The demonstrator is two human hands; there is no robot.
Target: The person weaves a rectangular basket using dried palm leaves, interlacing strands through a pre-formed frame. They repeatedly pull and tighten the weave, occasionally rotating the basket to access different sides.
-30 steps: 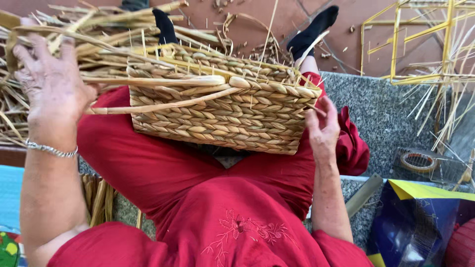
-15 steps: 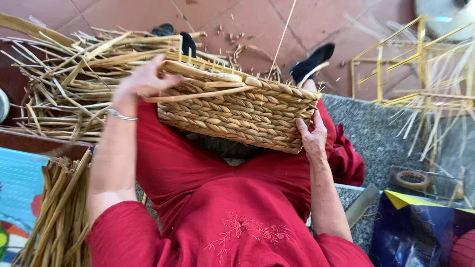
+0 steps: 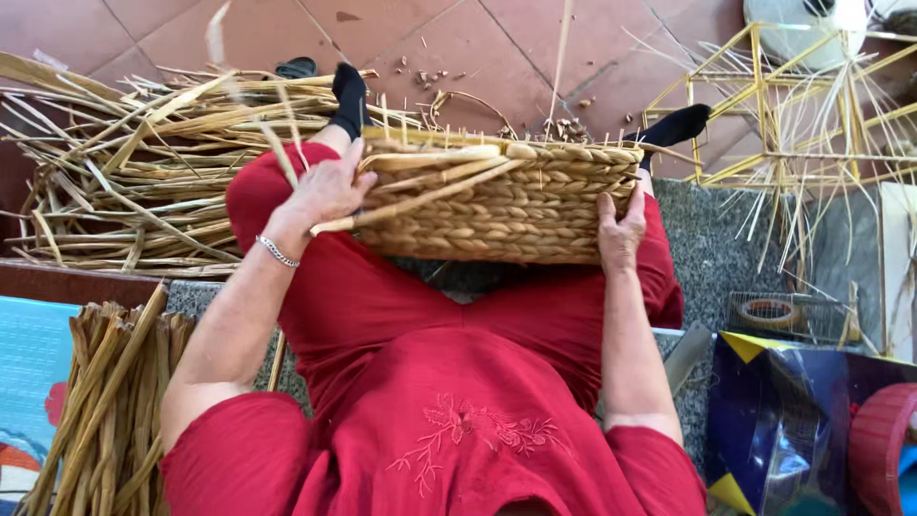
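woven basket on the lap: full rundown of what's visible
The woven basket is rectangular, plaited from thick tan dried-plant strands in braided horizontal rows. It looks unfinished: loose flat strands run across its rim and stick out past the corners. It rests tilted on the person's red-clothed lap, its long side facing the camera. The left hand lies over its left corner on the loose strands; the right hand presses flat against its right end. The inside is not visible.

Terracotta tiled floor [image 3: 458, 38], grey granite ledge [image 3: 726, 248], daylight
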